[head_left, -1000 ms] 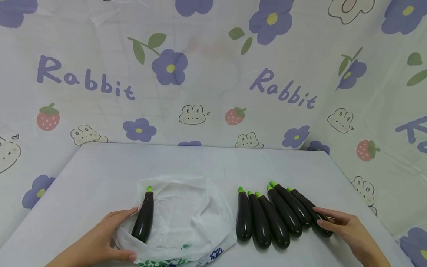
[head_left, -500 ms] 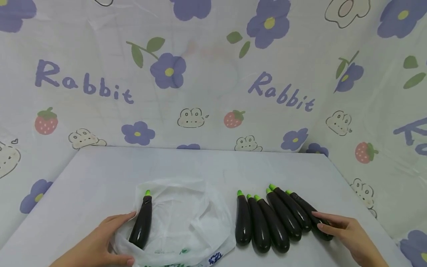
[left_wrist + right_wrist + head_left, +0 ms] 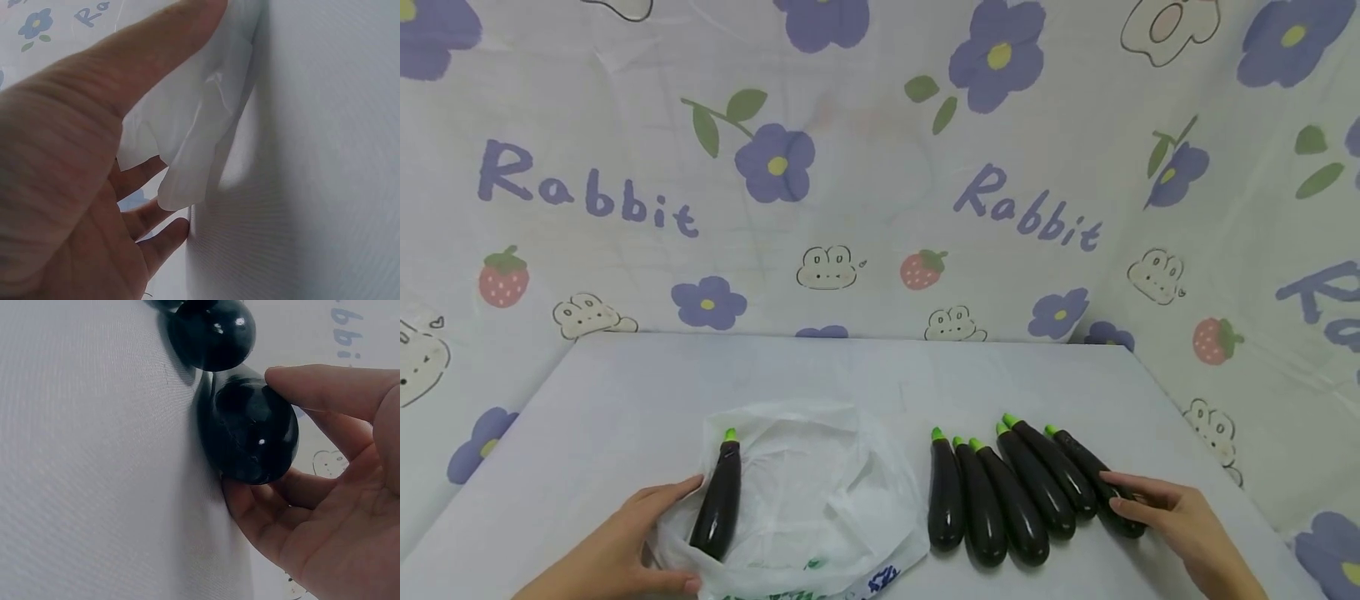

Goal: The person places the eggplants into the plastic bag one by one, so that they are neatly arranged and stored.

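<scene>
A white plastic bag (image 3: 805, 500) with green and blue print lies spread at the left, and one dark eggplant (image 3: 720, 504) with a green stem rests on it. My left hand (image 3: 617, 542) touches the bag's left edge, thumb and index finger spread wide apart; in the left wrist view the bag's film (image 3: 187, 125) hangs between thumb and fingers. At the right end of a row of eggplants, my right hand (image 3: 1183, 521) grips the rightmost eggplant (image 3: 1078, 450) near its thick end. The right wrist view shows thumb and fingers on opposite sides of that eggplant (image 3: 256, 431).
Several more eggplants (image 3: 987, 508) lie side by side on the white table (image 3: 820, 367), between the bag and my right hand, stems pointing away. A printed cloth (image 3: 865, 183) with flowers and rabbits hangs behind the table and along its right side.
The head view has shifted slightly. Both hands keep nearly the same place, the left at the bag and the right on the rightmost eggplant.
</scene>
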Tool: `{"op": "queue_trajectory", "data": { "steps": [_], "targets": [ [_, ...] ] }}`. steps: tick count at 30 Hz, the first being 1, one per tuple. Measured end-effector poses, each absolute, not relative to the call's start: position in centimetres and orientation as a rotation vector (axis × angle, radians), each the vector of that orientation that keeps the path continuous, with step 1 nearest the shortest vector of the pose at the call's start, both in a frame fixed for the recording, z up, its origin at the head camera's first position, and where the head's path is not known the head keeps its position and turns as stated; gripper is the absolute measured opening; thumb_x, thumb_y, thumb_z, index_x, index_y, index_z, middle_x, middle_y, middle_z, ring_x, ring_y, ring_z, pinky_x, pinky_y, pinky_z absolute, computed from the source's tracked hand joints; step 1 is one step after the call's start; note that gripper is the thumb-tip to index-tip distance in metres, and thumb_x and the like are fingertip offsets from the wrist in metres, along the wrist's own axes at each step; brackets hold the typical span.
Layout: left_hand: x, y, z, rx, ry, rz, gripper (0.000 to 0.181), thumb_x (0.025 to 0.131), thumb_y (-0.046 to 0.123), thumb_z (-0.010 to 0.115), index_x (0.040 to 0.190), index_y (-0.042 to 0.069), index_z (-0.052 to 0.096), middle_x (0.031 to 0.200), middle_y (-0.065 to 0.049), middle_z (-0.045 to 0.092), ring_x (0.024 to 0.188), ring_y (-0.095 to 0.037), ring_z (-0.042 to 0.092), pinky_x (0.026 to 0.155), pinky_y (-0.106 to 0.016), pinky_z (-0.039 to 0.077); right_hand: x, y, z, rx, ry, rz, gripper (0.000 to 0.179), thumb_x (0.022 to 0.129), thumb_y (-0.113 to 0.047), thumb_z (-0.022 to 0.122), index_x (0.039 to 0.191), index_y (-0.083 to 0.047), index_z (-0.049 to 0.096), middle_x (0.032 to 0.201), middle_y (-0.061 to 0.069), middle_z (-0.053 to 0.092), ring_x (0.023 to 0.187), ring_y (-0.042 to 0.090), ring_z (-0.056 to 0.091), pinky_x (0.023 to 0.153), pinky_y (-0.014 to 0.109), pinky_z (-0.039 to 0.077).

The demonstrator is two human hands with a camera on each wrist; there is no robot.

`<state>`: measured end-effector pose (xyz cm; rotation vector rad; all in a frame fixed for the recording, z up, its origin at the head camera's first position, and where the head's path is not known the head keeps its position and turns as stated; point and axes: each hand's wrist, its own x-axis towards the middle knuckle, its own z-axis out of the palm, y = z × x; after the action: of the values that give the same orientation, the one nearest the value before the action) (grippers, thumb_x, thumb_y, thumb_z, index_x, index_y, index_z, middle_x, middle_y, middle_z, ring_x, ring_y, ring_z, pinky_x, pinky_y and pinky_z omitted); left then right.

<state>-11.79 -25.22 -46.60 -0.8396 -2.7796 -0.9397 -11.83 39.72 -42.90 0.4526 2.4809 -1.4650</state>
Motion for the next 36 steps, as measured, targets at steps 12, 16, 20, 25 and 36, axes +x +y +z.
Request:
{"op": "queue_trajectory", "data": {
  "steps": [12, 16, 20, 25, 36],
  "targets": [
    [-11.6, -25.3, -46.6, -0.794, -2.815, -0.958, 0.103, 0.064, 0.056, 0.087, 0.146, 0.009, 0.046, 0.134, -0.008, 0.050, 0.117, -0.018, 0.046, 0.090, -0.032, 0.046, -12.0, 39.5, -43.0, 0.531, 2.491, -1.499, 0.065, 0.083, -0.041, 0.078, 0.139, -0.014, 0.059, 0.153, 0.021, 0.031, 0.139, 0.046, 0.023, 0.104, 0.063, 0.027],
    [-11.6, -25.3, -46.7, -0.802, -2.788, -0.940, 0.103, 0.063, 0.056, 0.087, 0.145, 0.009, 0.046, 0.132, -0.007, 0.051, 0.116, -0.016, 0.046, 0.088, -0.031, 0.046, -12.0, 39.4, -42.9, 0.563, 2.492, -1.529, 0.066, 0.084, -0.040, 0.078, 0.141, -0.014, 0.056, 0.153, 0.019, 0.030, 0.140, 0.043, 0.024, 0.105, 0.060, 0.030],
    [-11.7, -25.2, -46.8, -0.817, -2.757, -0.927, 0.101, 0.064, 0.056, 0.086, 0.144, 0.009, 0.048, 0.131, -0.006, 0.052, 0.116, -0.015, 0.046, 0.088, -0.030, 0.046, -11.9, 39.4, -42.7, 0.566, 2.483, -1.582, 0.068, 0.085, -0.038, 0.078, 0.143, -0.014, 0.053, 0.153, 0.016, 0.032, 0.141, 0.040, 0.023, 0.106, 0.057, 0.030],
    [-11.8, -25.2, -46.7, -0.828, -2.756, -0.921, 0.100, 0.065, 0.056, 0.086, 0.144, 0.008, 0.048, 0.132, -0.005, 0.053, 0.117, -0.017, 0.047, 0.090, -0.031, 0.046, -11.7, 39.3, -42.5, 0.577, 2.469, -1.632, 0.065, 0.084, -0.039, 0.078, 0.142, -0.020, 0.056, 0.154, 0.013, 0.033, 0.142, 0.037, 0.023, 0.107, 0.055, 0.030],
    [-11.7, -25.1, -46.1, -0.778, -2.831, -0.912, 0.102, 0.065, 0.061, 0.082, 0.145, 0.008, 0.047, 0.133, -0.008, 0.051, 0.117, -0.025, 0.048, 0.090, -0.038, 0.047, -11.2, 38.0, -41.7, 0.295, 2.161, -2.192, 0.048, 0.093, -0.015, 0.070, 0.139, -0.013, 0.057, 0.121, -0.018, 0.061, 0.111, -0.005, 0.054, 0.086, 0.022, 0.049]
  ]
}}
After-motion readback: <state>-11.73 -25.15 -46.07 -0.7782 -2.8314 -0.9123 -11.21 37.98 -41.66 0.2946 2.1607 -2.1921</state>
